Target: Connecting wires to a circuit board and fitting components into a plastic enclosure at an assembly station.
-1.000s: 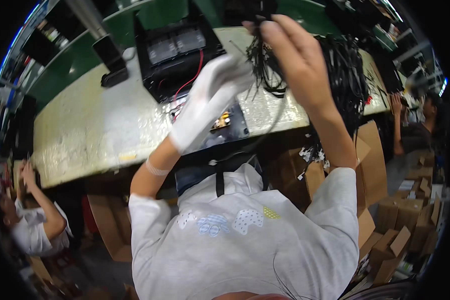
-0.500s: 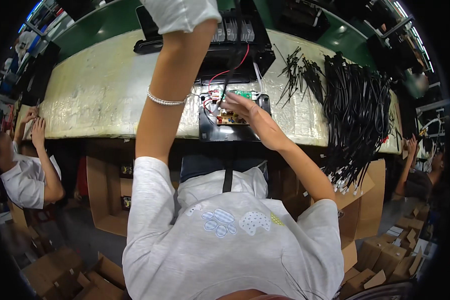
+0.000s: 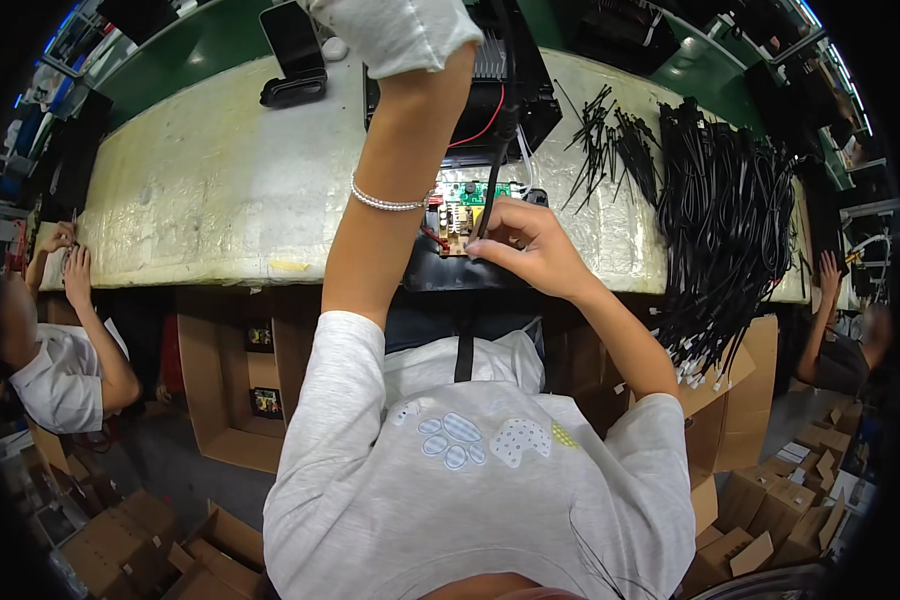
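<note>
A black cable (image 3: 502, 130) hangs down from the top edge to the small circuit board (image 3: 460, 218). My right hand (image 3: 540, 245) is closed at the board's right side, thumb and fingertips pinched round the cable's lower end. Beneath the board lies a black panel (image 3: 455, 277). Behind it is a black housing (image 3: 535, 110) with metal fins, a red wire (image 3: 482, 128) and white leads. My left arm (image 3: 380, 225), with a beaded bracelet, crosses in front of the housing's left part. My left hand does not show.
Bundles of black cables (image 3: 720, 210) hang over the bench's front edge at right, beside loose black cable ties (image 3: 595, 145). A phone (image 3: 292, 40) leans in a stand at back left. Cardboard boxes (image 3: 225, 400) stand below. Other people (image 3: 60, 350) work at both sides.
My right hand has gone from spread fingers above the board to a pinch on the cable. My left arm has shifted right, uncovering more of the phone.
</note>
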### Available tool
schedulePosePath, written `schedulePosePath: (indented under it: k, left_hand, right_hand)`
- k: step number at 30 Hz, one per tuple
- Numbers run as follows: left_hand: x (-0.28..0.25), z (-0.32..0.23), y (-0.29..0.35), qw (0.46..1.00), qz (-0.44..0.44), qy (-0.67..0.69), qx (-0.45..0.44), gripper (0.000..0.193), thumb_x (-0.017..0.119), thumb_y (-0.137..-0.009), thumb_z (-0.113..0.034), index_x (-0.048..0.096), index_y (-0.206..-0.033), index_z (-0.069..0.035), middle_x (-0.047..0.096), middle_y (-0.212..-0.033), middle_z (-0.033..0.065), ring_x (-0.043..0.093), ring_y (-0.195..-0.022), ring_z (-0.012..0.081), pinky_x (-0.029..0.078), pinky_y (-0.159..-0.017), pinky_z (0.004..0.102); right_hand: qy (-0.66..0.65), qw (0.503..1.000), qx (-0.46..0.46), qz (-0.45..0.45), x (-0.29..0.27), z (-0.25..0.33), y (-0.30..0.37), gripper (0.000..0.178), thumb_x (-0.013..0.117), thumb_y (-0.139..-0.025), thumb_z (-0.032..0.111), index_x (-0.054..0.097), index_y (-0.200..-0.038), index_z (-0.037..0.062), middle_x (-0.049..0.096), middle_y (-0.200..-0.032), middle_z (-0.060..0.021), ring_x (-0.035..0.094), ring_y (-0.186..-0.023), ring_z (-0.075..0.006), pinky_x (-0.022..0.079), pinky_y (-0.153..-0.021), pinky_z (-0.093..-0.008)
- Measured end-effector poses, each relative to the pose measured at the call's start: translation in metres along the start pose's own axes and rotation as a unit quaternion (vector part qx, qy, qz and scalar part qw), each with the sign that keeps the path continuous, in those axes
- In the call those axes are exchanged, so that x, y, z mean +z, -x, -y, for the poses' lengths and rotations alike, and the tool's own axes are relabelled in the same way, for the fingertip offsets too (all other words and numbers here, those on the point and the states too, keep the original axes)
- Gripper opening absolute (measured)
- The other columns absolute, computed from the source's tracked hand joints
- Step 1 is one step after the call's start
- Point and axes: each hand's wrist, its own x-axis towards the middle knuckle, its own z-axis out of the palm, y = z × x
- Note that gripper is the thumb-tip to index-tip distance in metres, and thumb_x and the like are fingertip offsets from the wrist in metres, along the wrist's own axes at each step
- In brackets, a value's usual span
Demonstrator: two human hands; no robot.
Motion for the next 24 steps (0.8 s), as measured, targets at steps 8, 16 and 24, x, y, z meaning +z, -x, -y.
schedulePosePath:
  k: [8, 16, 24]
  left_hand:
    - [-0.018, 0.019, 0.027, 0.956, 0.066, -0.261, 0.114, 0.020, 0.055, -0.095, -0.009, 0.058, -0.113, 0.001, 0.063, -0.082, 0.0089, 0.061, -0.072, 0.0173, 0.053, -0.070, 0.0281]
    - [-0.019, 0.045, 0.055, 0.841, 0.124, -0.487, 0.202, 0.022, 0.056, -0.093, -0.007, 0.058, -0.113, 0.003, 0.064, -0.083, 0.0096, 0.061, -0.072, 0.0182, 0.053, -0.070, 0.0277]
    - [-0.017, 0.009, 0.039, 0.112, 0.198, -0.840, 0.493, 0.016, 0.053, -0.099, -0.014, 0.056, -0.106, 0.000, 0.062, -0.081, 0.0089, 0.062, -0.073, 0.0184, 0.056, -0.070, 0.0345]
  right_hand:
    - [0.202, 0.968, 0.011, -0.151, -0.042, -0.013, 0.000, 0.011, 0.070, -0.086, 0.005, 0.069, -0.090, -0.0056, 0.068, -0.082, -0.0077, 0.062, -0.069, -0.0102, 0.049, -0.063, -0.0235]
    - [0.263, 0.945, 0.021, -0.194, -0.041, -0.025, -0.003, 0.009, 0.070, -0.085, 0.005, 0.070, -0.089, -0.0036, 0.066, -0.077, -0.0069, 0.062, -0.067, -0.0106, 0.046, -0.060, -0.0243]
    - [0.281, 0.944, 0.000, -0.172, -0.034, -0.022, 0.003, 0.006, 0.071, -0.083, 0.002, 0.067, -0.084, -0.0025, 0.063, -0.078, -0.0095, 0.060, -0.067, -0.0192, 0.045, -0.060, -0.0292]
